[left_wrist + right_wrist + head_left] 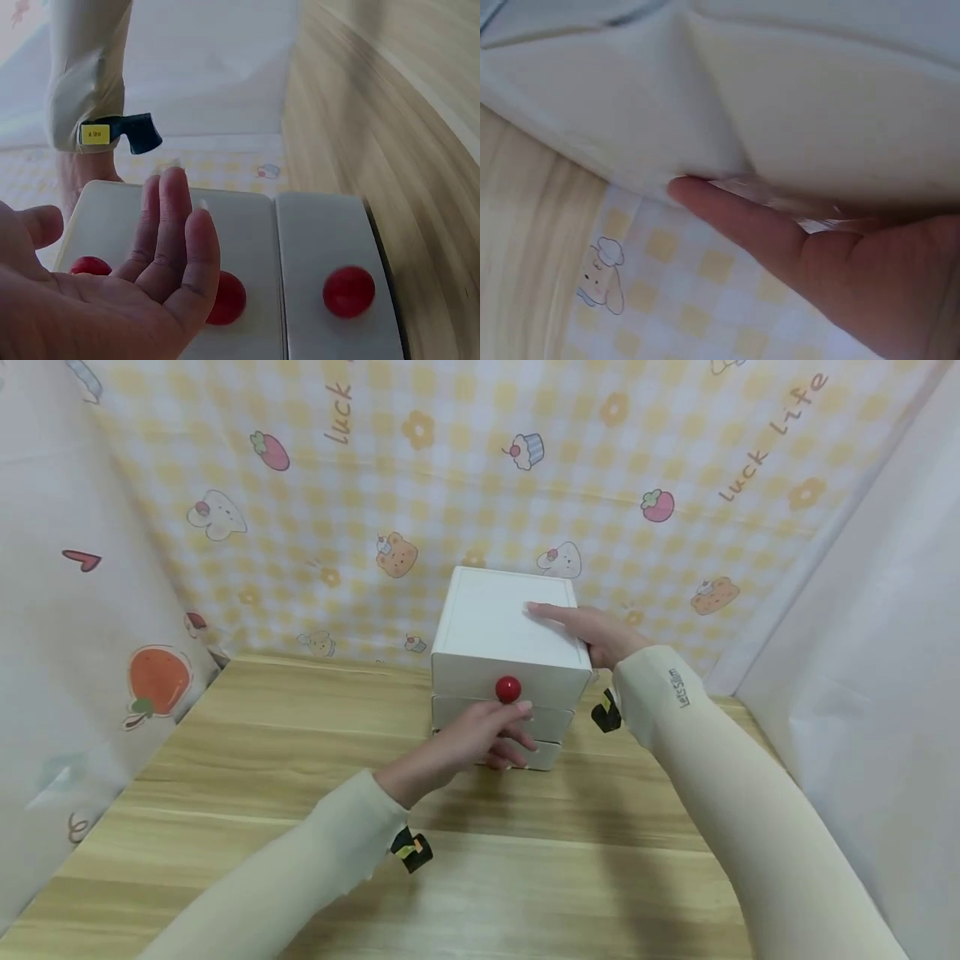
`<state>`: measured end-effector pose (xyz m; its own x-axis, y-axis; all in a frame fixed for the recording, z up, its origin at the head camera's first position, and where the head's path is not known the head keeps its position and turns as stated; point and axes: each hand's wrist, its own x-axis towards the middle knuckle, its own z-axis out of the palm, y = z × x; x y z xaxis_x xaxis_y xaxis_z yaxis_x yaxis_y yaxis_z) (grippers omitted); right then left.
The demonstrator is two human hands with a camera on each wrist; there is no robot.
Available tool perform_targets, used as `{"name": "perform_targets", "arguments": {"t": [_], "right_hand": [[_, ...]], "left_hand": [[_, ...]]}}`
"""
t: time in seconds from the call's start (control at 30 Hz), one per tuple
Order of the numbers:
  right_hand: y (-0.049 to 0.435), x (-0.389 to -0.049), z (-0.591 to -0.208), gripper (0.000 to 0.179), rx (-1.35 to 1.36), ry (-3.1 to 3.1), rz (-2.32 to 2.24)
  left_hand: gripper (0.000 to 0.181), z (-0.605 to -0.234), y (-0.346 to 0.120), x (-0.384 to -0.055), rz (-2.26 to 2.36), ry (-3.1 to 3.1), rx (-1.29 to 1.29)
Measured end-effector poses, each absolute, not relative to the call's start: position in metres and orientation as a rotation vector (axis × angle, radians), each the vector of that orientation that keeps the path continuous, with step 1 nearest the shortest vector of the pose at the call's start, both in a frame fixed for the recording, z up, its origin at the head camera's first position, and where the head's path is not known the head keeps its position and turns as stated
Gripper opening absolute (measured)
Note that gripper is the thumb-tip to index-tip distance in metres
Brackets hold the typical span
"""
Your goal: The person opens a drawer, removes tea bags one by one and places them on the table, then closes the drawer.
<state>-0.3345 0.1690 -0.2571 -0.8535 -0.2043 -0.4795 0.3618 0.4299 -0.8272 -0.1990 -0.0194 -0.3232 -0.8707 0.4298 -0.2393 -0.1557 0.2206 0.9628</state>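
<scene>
A small white drawer cabinet [510, 618] stands on the table against the back cloth. Its stacked drawers carry round red knobs; the top knob [508, 689] shows in the head view. The lowest drawer's knob [349, 291] is plain in the left wrist view, with two others partly behind the fingers. My left hand [480, 732] is in front of the lower drawers with its fingers loosely extended, holding nothing. My right hand [596, 628] rests on the cabinet's top and right side. Part of that hand [862, 274] lies against the side wall in the right wrist view.
The wood-grain table [300, 760] extends around the cabinet. A yellow checked cloth [465, 485] hangs directly behind it. White curtains [885, 593] close off both sides. A black wrist mount [412, 850] sticks out below the left sleeve.
</scene>
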Motion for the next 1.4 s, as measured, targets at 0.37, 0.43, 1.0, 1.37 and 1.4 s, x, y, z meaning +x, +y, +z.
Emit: {"name": "perform_targets", "arguments": {"t": [0.37, 0.43, 1.0, 1.37, 1.4], "right_hand": [[0.168, -0.339, -0.259, 0.075, 0.101, 2.213, -1.446], [0.166, -0.339, -0.26, 0.077, 0.097, 2.215, -1.446], [0.167, -0.342, -0.263, 0.076, 0.115, 2.26, -1.412], [0.165, -0.346, -0.263, 0.078, 0.152, 2.222, -1.44], [0.165, -0.346, -0.263, 0.079, 0.155, 2.227, -1.441]], "left_hand": [[0.05, -0.312, -0.029, -0.219, 1.937, 1.513, 0.163], [0.053, -0.31, -0.031, -0.221, 1.939, 1.474, 0.151], [0.034, -0.323, -0.015, -0.222, 2.026, 1.437, 0.089], [0.037, -0.33, -0.012, -0.22, 2.09, 1.426, 0.127], [0.037, -0.33, -0.013, -0.219, 2.092, 1.429, 0.131]]}}
